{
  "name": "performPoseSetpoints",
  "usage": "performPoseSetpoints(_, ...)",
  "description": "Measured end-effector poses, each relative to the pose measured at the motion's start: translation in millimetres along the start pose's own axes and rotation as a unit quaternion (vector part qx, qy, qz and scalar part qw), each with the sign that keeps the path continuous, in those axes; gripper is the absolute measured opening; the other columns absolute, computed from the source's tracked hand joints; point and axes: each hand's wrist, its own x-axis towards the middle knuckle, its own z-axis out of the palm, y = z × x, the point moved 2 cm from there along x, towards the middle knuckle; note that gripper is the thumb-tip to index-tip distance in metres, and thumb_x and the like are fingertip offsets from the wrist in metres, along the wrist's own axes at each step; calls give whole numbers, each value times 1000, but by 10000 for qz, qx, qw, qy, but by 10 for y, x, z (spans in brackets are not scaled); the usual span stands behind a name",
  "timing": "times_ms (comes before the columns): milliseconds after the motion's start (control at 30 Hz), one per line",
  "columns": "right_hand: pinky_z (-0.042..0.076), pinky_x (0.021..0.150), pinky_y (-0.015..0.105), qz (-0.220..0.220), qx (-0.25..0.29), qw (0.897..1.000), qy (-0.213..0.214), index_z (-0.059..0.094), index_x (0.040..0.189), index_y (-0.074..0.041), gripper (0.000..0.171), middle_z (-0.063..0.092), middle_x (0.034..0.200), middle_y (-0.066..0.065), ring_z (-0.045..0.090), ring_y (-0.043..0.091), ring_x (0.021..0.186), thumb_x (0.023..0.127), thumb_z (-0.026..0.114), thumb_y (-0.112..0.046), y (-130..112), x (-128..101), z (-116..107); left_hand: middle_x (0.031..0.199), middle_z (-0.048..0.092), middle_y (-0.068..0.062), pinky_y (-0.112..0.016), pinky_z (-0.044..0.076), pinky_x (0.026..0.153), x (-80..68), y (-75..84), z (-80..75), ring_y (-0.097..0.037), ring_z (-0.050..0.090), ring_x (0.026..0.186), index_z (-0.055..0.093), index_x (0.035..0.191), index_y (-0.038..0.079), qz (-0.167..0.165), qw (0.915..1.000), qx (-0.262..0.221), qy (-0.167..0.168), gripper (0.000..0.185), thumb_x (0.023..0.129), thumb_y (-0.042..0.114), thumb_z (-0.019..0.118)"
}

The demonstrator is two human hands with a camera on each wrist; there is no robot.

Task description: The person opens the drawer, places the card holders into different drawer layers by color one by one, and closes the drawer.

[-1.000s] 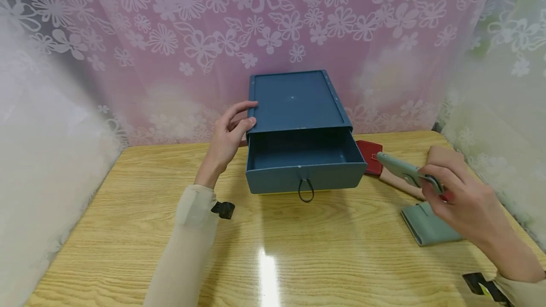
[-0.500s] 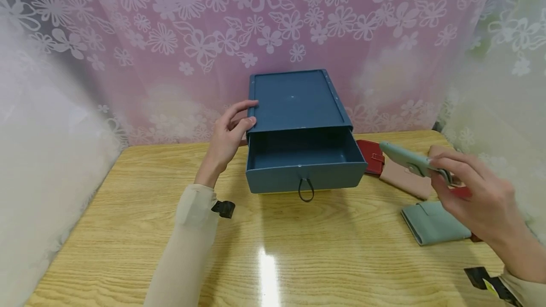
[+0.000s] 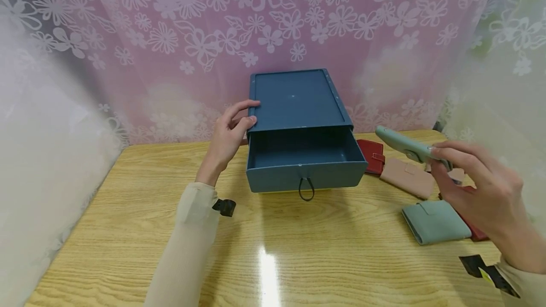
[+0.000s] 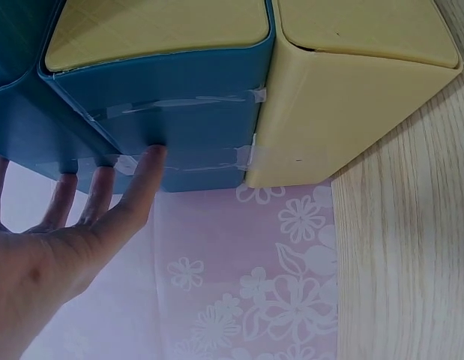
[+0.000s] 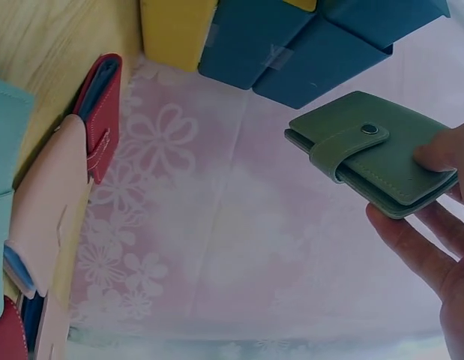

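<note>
My left hand rests against the left side of a blue drawer box, thumb and index finger at its top edge. In the left wrist view, extended fingers touch the box's wall. The blue drawer is pulled out, its visible inside holds nothing, and a black loop hangs from its front. To the right, my right hand pinches a green wallet between thumb and fingers, held above the table. Its snap strap is fastened. The wallet is apart from the drawer.
Beneath the blue box are further blue and yellow units. On the table's right side lie a red wallet, a pink wallet, a larger green wallet and others partly hidden by my right hand. A floral curtain hangs behind.
My right hand has moved up and to the right with the green wallet, uncovering more of the wallets below. My left hand and the drawer have stayed in place.
</note>
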Motion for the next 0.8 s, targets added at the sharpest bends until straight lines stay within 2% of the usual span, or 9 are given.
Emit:
performPoseSetpoints(100,35,93,-1,-4,49,9998,192,68,93,8,46,67,88,27,53,36,65,105,55,-35,-42,51,10,156,44,6,-59,57,95,3,-9,-4,-24,62,126,61,140,30,26,10000,-12,-37,38,102,35,55)
performPoseSetpoints(267,36,94,1,9,178,9985,513,68,92,8,43,66,87,28,51,40,65,104,56,-32,-105,123,14,160,40,8,-60,56,95,-3,-20,-19,-24,59,131,59,141,32,-14,9999,-18,-138,41,101,39,58)
performPoseSetpoints(400,39,93,2,44,273,9961,837,68,90,7,42,67,86,28,49,41,64,102,60,-32,-139,167,17,161,39,7,-62,54,97,1,-12,-20,-24,57,134,58,141,31,-65,9998,6,-195,42,100,39,60)
performPoseSetpoints(600,44,94,4,79,431,9922,1166,68,87,6,37,68,85,26,59,33,71,99,64,-29,-188,223,32,161,39,7,-61,55,96,-3,1,-16,-24,58,132,59,141,31,-64,9998,12,-189,41,100,39,60)
performPoseSetpoints(733,46,96,7,-16,517,9888,1403,69,86,4,33,70,84,25,59,36,70,98,65,-26,-233,281,76,161,40,6,-61,55,95,-3,0,-17,-24,58,132,59,140,30,-35,9998,-21,-169,41,100,38,60)
performPoseSetpoints(800,48,96,8,-81,569,9858,1578,70,85,2,25,71,83,24,57,39,67,96,67,-20,-259,316,109,161,39,6,-62,55,95,-2,3,-18,-25,58,132,59,140,30,-21,9999,-33,-163,41,100,38,60)
